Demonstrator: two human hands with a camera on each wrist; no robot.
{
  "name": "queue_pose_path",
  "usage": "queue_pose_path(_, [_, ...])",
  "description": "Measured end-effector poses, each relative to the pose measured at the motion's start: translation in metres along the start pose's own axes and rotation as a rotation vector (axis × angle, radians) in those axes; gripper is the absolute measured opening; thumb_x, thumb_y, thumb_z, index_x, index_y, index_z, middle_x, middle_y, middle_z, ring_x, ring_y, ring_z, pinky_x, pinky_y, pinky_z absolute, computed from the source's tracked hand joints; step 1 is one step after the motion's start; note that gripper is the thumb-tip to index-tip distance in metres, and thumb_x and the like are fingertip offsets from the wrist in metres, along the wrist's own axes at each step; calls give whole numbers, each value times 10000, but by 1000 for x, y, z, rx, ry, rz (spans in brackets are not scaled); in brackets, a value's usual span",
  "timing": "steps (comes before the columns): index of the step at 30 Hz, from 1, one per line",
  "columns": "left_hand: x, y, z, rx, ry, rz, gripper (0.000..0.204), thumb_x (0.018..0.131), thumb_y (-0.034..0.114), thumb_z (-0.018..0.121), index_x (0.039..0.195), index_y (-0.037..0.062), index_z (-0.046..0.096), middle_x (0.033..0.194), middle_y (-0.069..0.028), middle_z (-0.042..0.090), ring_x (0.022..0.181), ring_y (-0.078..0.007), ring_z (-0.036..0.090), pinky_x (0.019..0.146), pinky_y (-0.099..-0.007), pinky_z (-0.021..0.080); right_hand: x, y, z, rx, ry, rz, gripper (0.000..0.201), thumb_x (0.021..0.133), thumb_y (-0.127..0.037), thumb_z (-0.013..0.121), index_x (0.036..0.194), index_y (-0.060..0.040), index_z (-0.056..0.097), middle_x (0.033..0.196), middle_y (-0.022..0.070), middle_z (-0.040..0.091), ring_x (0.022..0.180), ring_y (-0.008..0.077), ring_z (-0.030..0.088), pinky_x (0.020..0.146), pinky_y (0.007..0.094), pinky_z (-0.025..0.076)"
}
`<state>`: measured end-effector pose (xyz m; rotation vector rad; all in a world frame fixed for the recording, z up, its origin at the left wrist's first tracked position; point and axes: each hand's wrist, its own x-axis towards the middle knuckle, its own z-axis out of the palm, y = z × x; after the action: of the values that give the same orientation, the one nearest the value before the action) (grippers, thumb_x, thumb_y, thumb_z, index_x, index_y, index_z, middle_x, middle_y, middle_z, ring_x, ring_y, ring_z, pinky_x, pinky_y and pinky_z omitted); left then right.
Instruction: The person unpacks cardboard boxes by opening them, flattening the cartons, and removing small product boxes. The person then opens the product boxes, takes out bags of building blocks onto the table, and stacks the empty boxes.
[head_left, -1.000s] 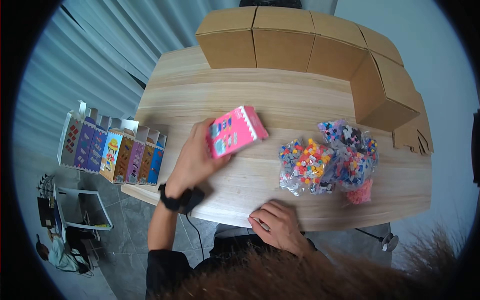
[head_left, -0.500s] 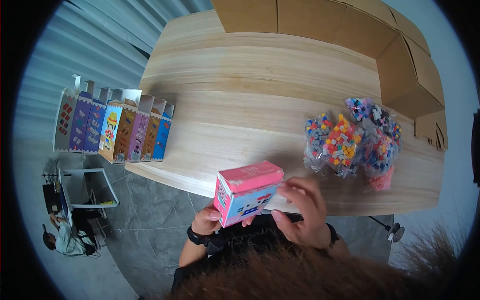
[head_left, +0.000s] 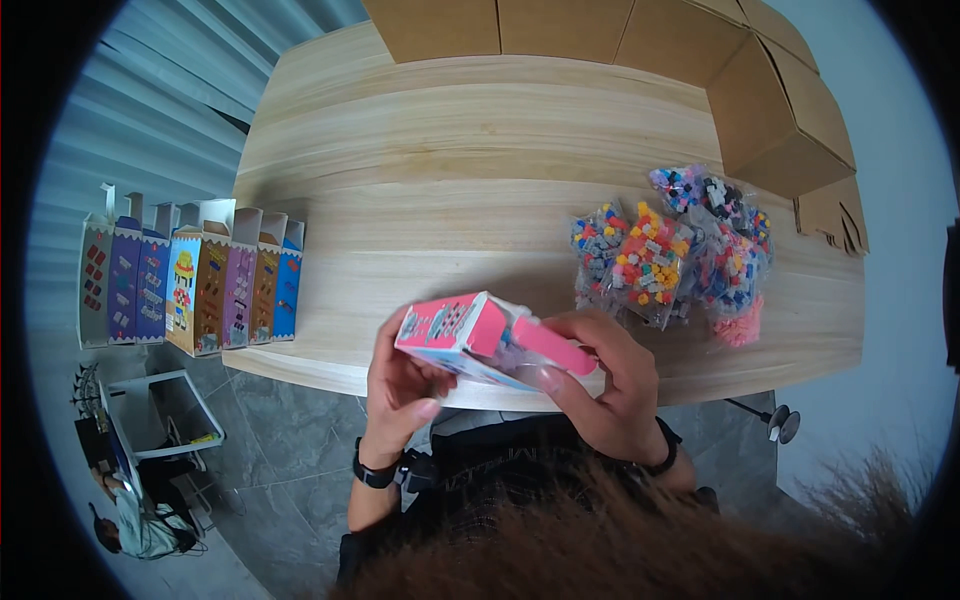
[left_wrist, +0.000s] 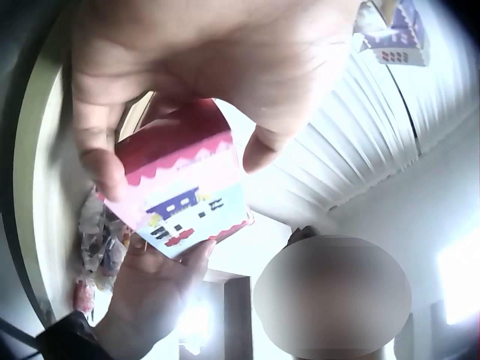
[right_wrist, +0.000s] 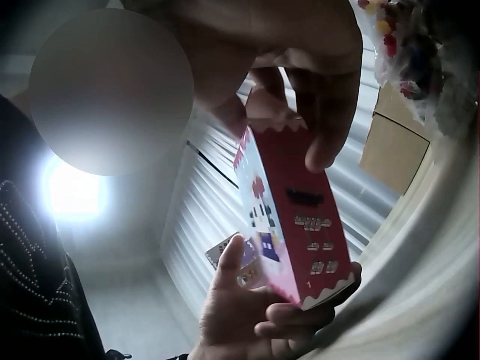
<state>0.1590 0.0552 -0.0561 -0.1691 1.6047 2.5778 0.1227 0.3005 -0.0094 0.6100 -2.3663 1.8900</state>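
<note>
A pink and light-blue toy-block box [head_left: 440, 325] is held tilted over the table's front edge. My left hand [head_left: 398, 385] grips its lower end, with the fingers curled around the bottom and side, as the right wrist view also shows. The box's top is raised, and a clear plastic bag [head_left: 510, 358] shows inside the opening. My right hand [head_left: 615, 385] holds the pink lid flap [head_left: 555, 345] between thumb and fingers. A house picture [left_wrist: 180, 214] on the front faces the left wrist camera.
Several opened block boxes [head_left: 205, 290] stand in a row at the table's left edge. Plastic bags of small coloured blocks [head_left: 650, 260] are heaped on the right. Brown cardboard boxes [head_left: 570, 30] line the back and right. Another person [head_left: 145, 520] sits far left.
The pink box came from over the table to the front edge, where both hands now hold it. Its lid, closed half a second ago, has been lifted open by the right hand.
</note>
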Motion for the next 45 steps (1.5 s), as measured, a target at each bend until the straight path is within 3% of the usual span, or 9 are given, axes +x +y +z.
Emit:
queue_pose_path(2, [2, 2, -2, 104, 52, 27, 1211, 623, 184, 983, 1597, 21, 283, 1358, -149, 570, 1076, -222, 632, 902, -352, 532, -2, -1, 8, -2, 20, 79, 370, 901, -78, 762, 1233, 43, 652, 1087, 174, 711, 967, 294, 739, 837, 353, 579])
queue_pose_path(5, [6, 4, -9, 1119, -37, 402, 1330, 545, 296, 1030, 1601, 33, 265, 1567, -246, 336, 1394, -362, 460, 1077, -445, 473, -4, 0, 18, 223, 61, 303, 358, 941, -88, 732, 1256, 47, 628, 1070, 173, 720, 975, 255, 745, 821, 333, 577])
queue_pose_path(8, [9, 5, -3, 1049, -58, 414, 1344, 515, 337, 1041, 1596, 20, 309, 1568, -172, 358, 1265, -259, 536, 1073, -399, 456, -5, 3, 20, 136, 38, 258, 349, 969, -89, 703, 1274, 49, 606, 1082, 176, 733, 990, 222, 745, 802, 318, 586])
queue_pose_path(23, [-6, -3, 9, 1060, 45, 333, 1118, 581, 166, 993, 1517, 58, 391, 1564, -190, 355, 1397, -321, 474, 1105, -404, 461, -23, -3, 32, 103, 96, 314, 323, 973, -35, 675, 1284, 16, 605, 966, 187, 723, 812, 189, 747, 666, 308, 575])
queue_pose_path(25, [-7, -6, 7, 1008, 47, 311, 1113, 577, 164, 994, 1510, 52, 397, 1559, -188, 360, 1391, -319, 477, 1108, -407, 457, -23, -1, 43, 74, 320, 147, 328, 905, -30, 751, 1221, -14, 665, 1098, 207, 705, 901, 242, 754, 679, 312, 587])
queue_pose_path(28, [-6, -7, 7, 983, 65, 332, 1067, 580, 130, 966, 1491, 39, 417, 1538, -191, 383, 1380, -328, 484, 1111, -415, 452, -17, -3, 29, -261, 249, -172, 324, 812, -20, 815, 1122, -39, 722, 1260, 232, 649, 972, 296, 744, 705, 319, 600])
queue_pose_path(33, [-4, 1, 19, 1188, 103, 506, 948, 577, -1, 868, 1450, 54, 502, 1470, -263, 464, 1273, -428, 558, 1024, -454, 497, -21, -18, 21, -449, 132, -166, 330, 753, -73, 864, 1058, -46, 740, 1358, 251, 590, 1037, 343, 723, 781, 356, 604])
queue_pose_path(41, [-9, 2, 34, 1282, 2, 482, 923, 568, -98, 837, 1425, 81, 544, 1501, -227, 464, 1187, -392, 639, 819, -394, 608, -18, -12, 10, -402, -10, 82, 312, 746, -68, 857, 1041, -69, 754, 1393, 218, 589, 900, 269, 734, 746, 340, 592])
queue_pose_path(45, [-5, 3, 34, 1284, 8, 495, 923, 575, -83, 849, 1428, 75, 534, 1495, -219, 475, 1223, -400, 619, 901, -416, 584, -23, -12, 3, -259, 3, 84, 315, 775, -75, 841, 1064, -65, 718, 1281, 189, 646, 984, 299, 711, 787, 364, 581])
